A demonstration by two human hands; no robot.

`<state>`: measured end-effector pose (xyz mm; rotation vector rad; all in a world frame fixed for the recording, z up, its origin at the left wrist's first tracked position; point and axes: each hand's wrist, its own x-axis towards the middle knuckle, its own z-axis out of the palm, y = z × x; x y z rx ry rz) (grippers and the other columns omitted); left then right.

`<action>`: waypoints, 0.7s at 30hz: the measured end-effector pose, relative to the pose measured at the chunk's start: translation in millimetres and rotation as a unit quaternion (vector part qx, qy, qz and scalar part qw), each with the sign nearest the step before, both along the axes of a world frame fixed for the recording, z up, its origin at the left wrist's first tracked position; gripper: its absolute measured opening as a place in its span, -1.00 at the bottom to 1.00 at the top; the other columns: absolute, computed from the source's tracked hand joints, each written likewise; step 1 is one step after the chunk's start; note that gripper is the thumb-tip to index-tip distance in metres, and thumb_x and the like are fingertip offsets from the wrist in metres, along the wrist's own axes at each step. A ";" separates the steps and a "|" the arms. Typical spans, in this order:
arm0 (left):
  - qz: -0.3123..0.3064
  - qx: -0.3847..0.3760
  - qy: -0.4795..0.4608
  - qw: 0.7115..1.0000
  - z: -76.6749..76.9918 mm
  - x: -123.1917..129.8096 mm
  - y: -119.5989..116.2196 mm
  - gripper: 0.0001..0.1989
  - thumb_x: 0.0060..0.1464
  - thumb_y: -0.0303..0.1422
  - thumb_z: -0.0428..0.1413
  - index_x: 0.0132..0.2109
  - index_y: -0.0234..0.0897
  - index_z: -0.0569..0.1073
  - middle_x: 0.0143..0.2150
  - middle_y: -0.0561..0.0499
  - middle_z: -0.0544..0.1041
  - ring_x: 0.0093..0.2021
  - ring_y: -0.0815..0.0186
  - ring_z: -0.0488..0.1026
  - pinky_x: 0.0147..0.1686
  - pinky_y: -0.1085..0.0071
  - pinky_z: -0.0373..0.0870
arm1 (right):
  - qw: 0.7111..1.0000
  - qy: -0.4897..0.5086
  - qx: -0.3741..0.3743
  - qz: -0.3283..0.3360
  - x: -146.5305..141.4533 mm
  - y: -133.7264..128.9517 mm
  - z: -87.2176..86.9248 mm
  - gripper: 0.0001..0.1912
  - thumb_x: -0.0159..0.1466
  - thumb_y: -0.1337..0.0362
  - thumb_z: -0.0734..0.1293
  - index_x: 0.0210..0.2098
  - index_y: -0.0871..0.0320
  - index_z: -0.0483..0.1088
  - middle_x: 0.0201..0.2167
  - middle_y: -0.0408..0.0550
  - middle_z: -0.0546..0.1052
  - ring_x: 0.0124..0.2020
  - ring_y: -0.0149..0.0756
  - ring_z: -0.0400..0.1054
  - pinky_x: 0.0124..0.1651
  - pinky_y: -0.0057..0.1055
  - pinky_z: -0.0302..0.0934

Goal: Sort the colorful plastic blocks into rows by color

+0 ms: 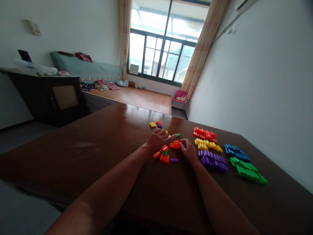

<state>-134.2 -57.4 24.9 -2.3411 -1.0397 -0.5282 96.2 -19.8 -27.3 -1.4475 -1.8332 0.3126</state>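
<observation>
My left hand (160,138) is over the middle of the table, its index finger stretched out to a small green plastic piece (178,134). Yellow pieces (166,132) are partly hidden behind that hand. My right hand (187,148) has its fingers bent together at the right end of a small group of orange pieces (174,144); whether a piece is between the fingertips is hidden. Closer to me lie more orange pieces (164,158), a green piece (166,152) among them, and a single purple piece (174,160).
To the right, pieces lie in colour rows: red (204,134), yellow (208,145), purple (213,160), blue (237,152) and green (248,170). Small yellow (152,124) and purple (159,125) groups sit farther back. Beyond the brown table (102,143) stands a bed (144,98).
</observation>
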 end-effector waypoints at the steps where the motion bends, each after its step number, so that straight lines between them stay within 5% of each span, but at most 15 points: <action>1: -0.006 0.006 0.000 1.000 0.2 0.3 -0.2 -0.53 0.27 -0.44 -0.14 0.28 -0.05 0.21 -0.19 -0.05 0.50 -0.11 0.21 0.33 -0.06 0.22 0.15 | 1.000 -0.010 0.007 -0.002 -0.2 0.2 -0.3 -0.68 0.22 0.08 0.19 -0.18 0.16 0.37 -0.24 0.02 0.54 -0.34 -0.26 0.44 -0.19 -0.30 0.28; 9: -0.022 0.040 -0.034 0.998 -1.7 3.3 0.8 -0.60 0.27 -0.44 -0.12 0.22 -0.13 0.27 -0.04 -0.07 0.45 0.03 0.23 0.30 0.05 0.26 0.15 | 0.994 -0.093 -0.029 0.041 -4.7 -8.5 5.4 -0.56 0.18 -0.02 0.27 -0.09 0.14 0.42 -0.17 0.03 0.55 -0.15 -0.15 0.41 -0.04 -0.23 0.26; 15: -0.019 0.023 -0.067 0.997 -7.6 0.0 5.8 -0.62 0.25 -0.46 -0.08 0.18 -0.21 0.32 0.04 -0.11 0.42 0.09 0.20 0.27 0.09 0.24 0.15 | 0.981 -0.156 -0.056 0.098 -3.0 -14.4 16.3 -0.53 0.08 0.15 0.40 -0.03 0.15 0.43 -0.08 0.02 0.51 -0.10 -0.19 0.40 -0.01 -0.31 0.24; 21: -0.001 -0.005 -0.101 0.995 -16.4 -4.4 12.9 -0.60 0.16 -0.48 0.01 0.15 -0.24 0.36 0.07 -0.13 0.40 0.12 0.14 0.23 0.12 0.17 0.14 | 0.971 -0.217 -0.070 0.076 -2.1 -10.7 45.2 -0.80 0.07 0.24 0.41 -0.29 0.11 0.48 -0.36 -0.08 0.56 -0.30 -0.27 0.42 -0.22 -0.40 0.24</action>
